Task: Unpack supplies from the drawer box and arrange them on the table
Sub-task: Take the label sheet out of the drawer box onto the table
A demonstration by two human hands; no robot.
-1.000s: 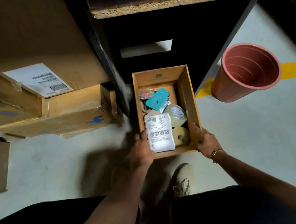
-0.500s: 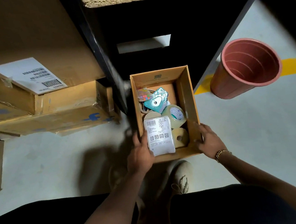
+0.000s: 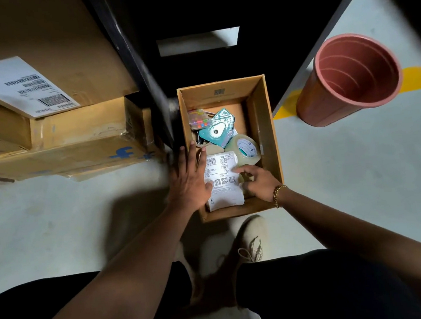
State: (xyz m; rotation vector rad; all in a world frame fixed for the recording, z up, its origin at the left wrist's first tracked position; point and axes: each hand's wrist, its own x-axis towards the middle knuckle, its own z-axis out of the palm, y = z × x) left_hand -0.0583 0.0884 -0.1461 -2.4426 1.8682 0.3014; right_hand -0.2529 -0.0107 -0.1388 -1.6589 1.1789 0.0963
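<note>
Head view is looking straight down at an open cardboard box (image 3: 265,128) that is sitting on the pale floor (image 3: 359,170), its far end tucked under a dark frame (image 3: 139,71). The left hand (image 3: 190,179) is lying over the box's left wall with its fingers straight and spread, and its thumb is resting on a white labelled packet (image 3: 222,168) inside the box. The right hand (image 3: 259,184), wearing a gold bracelet (image 3: 277,194), is reaching in from the near right corner; its index finger is touching the packet's right side and the other fingers are bending at the packet's edge, but whether they are gripping it cannot be told. The packet is lying flat at the near end of the box. Just beyond it a clear tape roll (image 3: 245,149) is leaning against the right wall, with a teal dispenser (image 3: 217,130) and a small bag of coloured bits (image 3: 198,119) lying farther back. Stacked cartons (image 3: 73,136) are standing to the left, and a terracotta bin (image 3: 346,89) is standing to the right beside a yellow line (image 3: 420,77). A pale shoe (image 3: 248,243) is planted just in front of the box.
</note>
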